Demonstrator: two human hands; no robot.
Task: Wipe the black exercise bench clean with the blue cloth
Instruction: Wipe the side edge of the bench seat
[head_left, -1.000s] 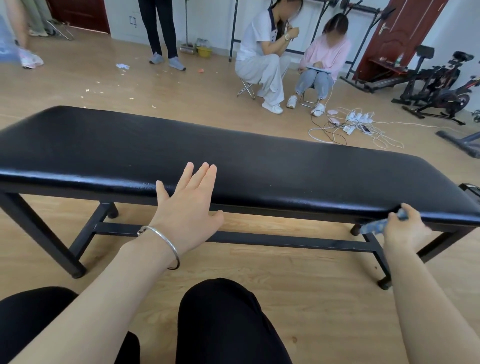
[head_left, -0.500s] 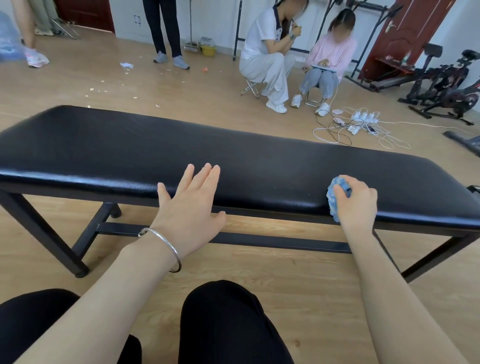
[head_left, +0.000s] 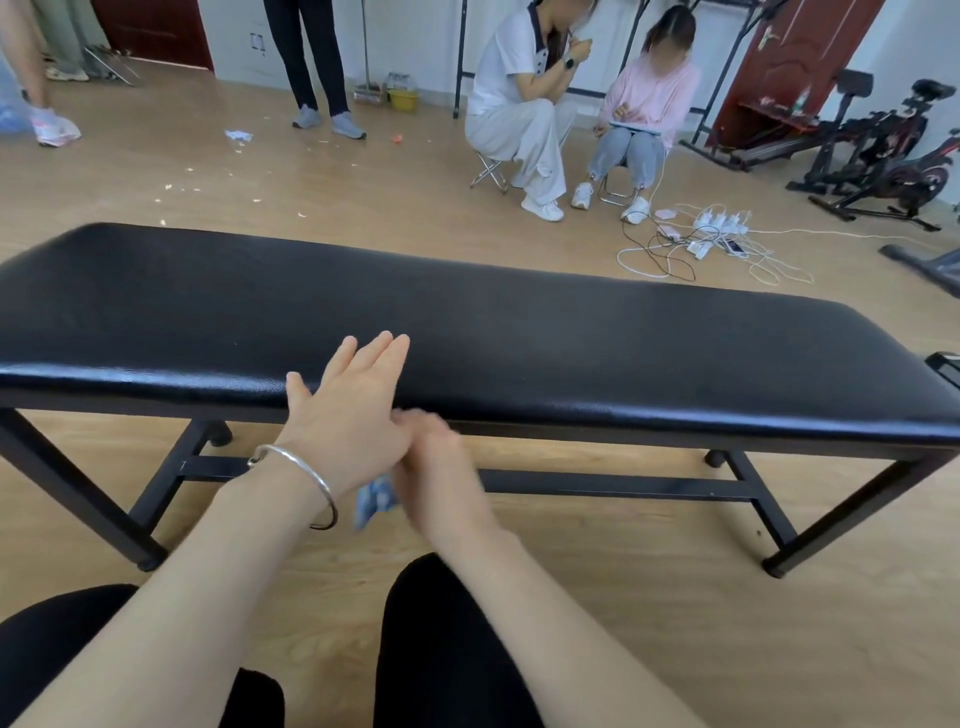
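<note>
Black, faintly pebbled vinyl covers the padded exercise bench (head_left: 519, 332), a long rounded slab on a square-tube metal frame (head_left: 623, 486), its long axis running left to right across the wooden floor (head_left: 649, 582). At its near edge the left hand (head_left: 348, 410), silver bangle (head_left: 304, 464) at the wrist, lies flat, fingers straight. Touching it, the blurred right hand (head_left: 441, 467) grips the crumpled blue cloth (head_left: 375, 500), which hangs below the bench edge.
</note>
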